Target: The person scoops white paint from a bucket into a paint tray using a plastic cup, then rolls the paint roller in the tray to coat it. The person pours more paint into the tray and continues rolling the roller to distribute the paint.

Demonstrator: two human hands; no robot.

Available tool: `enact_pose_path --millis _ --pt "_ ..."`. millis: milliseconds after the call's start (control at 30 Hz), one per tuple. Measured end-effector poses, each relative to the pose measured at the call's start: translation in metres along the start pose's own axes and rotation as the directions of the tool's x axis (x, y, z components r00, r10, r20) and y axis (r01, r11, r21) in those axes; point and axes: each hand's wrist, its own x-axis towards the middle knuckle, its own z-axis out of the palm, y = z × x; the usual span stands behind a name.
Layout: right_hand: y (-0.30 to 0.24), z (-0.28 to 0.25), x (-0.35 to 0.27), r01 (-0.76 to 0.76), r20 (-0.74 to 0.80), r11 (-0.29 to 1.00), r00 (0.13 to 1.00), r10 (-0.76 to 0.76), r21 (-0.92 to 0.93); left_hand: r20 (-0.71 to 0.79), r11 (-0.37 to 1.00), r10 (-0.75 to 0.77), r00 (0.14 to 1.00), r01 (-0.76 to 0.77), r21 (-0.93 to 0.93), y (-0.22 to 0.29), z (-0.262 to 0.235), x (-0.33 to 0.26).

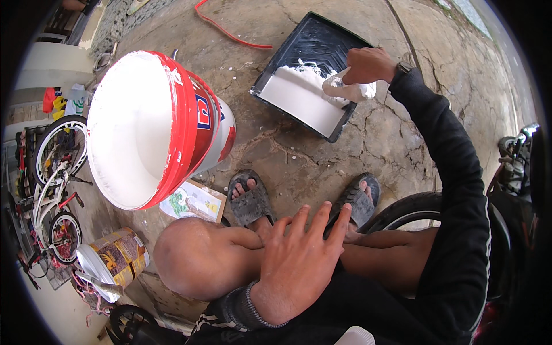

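Note:
My right hand [368, 64] reaches over the right side of a black paint tray [313, 29]. Its fingers are closed around a white, paint-coated object [353, 92], rounded like a small cup or cut bottle; its exact kind is unclear. White paint [299, 98] fills the near part of the tray, with streaks running up the ridged slope. My left hand [302, 256] holds nothing, its fingers stretched and apart above my legs. To the left stands a big red and white bucket [195, 115], its inside [129, 126] coated white.
A brown and yellow pail [118, 259] lies at lower left beside a small bicycle [49, 201]. A printed sheet [190, 201] sits below the bucket. A red strip [230, 34] lies on the cracked concrete. One tyre [408, 207] is close to my right leg; a motorcycle [514, 167] stands far right.

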Motion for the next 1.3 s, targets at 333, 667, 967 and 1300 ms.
enact_pose_path --millis 333,667,967,1300 --pt "-0.003 -0.007 0.017 0.030 -0.035 0.997 0.999 -0.028 0.076 0.001 1.000 -0.007 1.000 0.007 -0.005 0.000 0.001 -0.001" --pt "-0.050 -0.036 0.058 0.137 -0.188 0.990 0.974 -0.129 0.031 -0.025 0.998 -0.065 0.998 0.065 -0.011 -0.011 0.000 -0.011" --pt "-0.029 -0.007 0.038 0.052 -0.060 0.999 0.997 -0.052 0.001 -0.026 1.000 -0.015 1.000 0.015 0.003 -0.021 -0.003 -0.014" --pt "-0.011 0.030 0.023 0.055 -0.208 0.974 0.978 -0.008 0.218 -0.242 0.993 0.035 0.970 -0.060 -0.098 -0.026 -0.006 -0.021"
